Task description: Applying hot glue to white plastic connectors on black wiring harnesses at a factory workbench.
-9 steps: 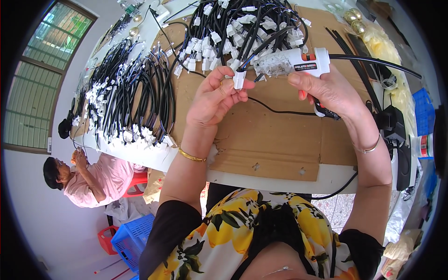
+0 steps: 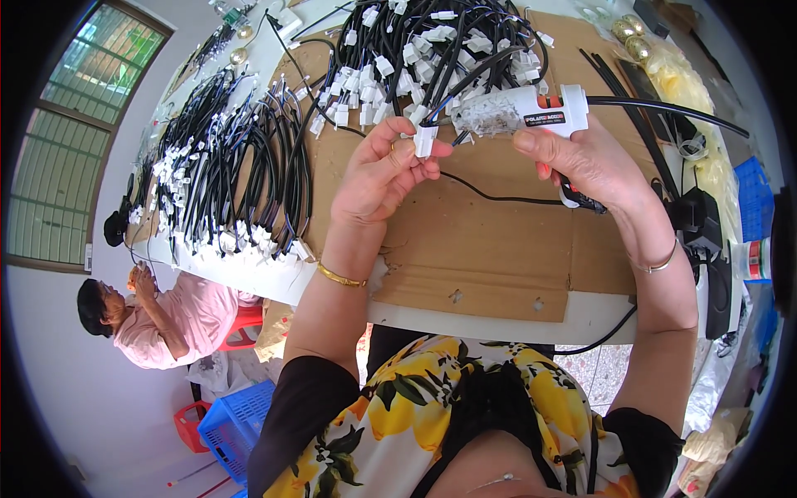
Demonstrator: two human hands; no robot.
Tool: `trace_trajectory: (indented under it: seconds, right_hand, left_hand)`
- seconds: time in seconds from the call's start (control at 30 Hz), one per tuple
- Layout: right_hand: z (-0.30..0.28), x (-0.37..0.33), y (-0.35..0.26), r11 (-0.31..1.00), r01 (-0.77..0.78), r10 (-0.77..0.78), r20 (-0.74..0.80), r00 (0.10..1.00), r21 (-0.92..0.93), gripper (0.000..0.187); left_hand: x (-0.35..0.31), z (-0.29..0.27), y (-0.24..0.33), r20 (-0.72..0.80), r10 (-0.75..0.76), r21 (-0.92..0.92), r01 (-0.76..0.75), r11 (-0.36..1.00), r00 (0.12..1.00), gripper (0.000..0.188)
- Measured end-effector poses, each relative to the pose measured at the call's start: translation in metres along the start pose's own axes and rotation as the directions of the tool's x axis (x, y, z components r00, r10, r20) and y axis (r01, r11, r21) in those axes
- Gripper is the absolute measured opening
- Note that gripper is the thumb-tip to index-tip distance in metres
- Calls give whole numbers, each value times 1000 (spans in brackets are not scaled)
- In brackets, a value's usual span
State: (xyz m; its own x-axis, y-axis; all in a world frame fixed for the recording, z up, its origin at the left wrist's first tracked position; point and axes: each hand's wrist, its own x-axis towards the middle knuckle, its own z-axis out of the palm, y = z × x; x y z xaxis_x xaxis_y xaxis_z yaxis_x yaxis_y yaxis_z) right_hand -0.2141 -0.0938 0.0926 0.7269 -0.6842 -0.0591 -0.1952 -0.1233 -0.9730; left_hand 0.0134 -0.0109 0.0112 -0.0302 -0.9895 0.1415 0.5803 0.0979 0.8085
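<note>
Centre frame, left hand (image 2: 383, 170) pinches a white connector (image 2: 424, 139) steady; right hand (image 2: 581, 162) grips a glue gun (image 2: 531, 109), nozzle apparently touching it.

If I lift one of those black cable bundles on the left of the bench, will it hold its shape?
Probably not. The black cable bundles lie in drooping loops, so one would likely sag and swing. Their white connectors hang loose at the ends and may snag neighbours. Each looks light; the left hand holds one connector with its fingertips alone.
</note>
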Motion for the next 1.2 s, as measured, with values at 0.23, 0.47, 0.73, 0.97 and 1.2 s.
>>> trace_trajectory:
  seconds: [0.23,0.47,0.73,0.97,1.2]
  right_hand:
    - [1,0,0,1000,15,-15,-20,1000,1,45]
    - [0,0,1,1000,-1,0,-31,1000,-19,46]
    - [3,-1,1,1000,15,-16,-21,1000,-12,44]
    - [3,-2,-1,998,53,-52,-38,998,24,39]
    - [2,-1,1,997,57,-54,-61,997,47,38]
  left_hand:
    - [0,-1,0,0,-5,8,5,1000,1000,17]
    - [0,2,1,-3,-19,9,19,1000,1000,15]
    - [1,2,0,-10,-19,25,19,1000,1000,15]
    - [1,0,-1,-8,-24,13,24,1000,1000,15]
    - [2,-3,-4,-11,-1,-40,0,999,1000,17]
